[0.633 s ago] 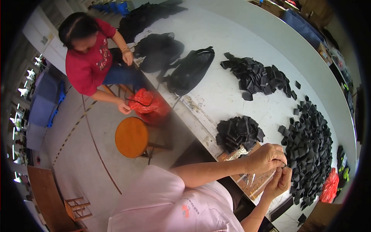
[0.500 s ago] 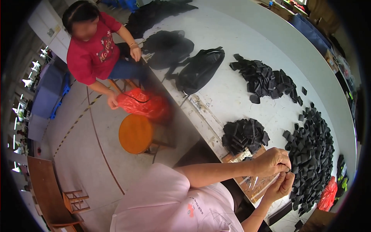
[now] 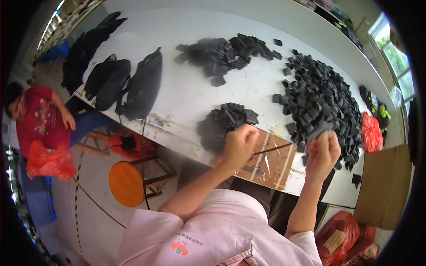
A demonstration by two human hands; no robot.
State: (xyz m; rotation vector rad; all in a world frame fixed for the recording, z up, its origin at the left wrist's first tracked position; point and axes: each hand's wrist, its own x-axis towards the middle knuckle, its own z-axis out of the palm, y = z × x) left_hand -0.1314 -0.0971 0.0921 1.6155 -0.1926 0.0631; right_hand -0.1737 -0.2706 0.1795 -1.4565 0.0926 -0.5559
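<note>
Both forearms rise from the pink shirt [image 3: 208, 230] to the tabletop [image 3: 186, 88] edge. The left hand [image 3: 238, 144] is clenched into a fist, pulling a thin dark strand [image 3: 271, 150] that runs nearly level toward the right hand [image 3: 323, 153]. The right hand's grip is pinched on a black fabric piece [image 3: 320, 129] held up at its fingertips. Just beyond the left hand lies a small black pile [image 3: 226, 122]; beyond the right, a large heap of black pieces [image 3: 324, 97]. Farther off lie a third pile [image 3: 222, 53] and black bags [image 3: 142, 86].
</note>
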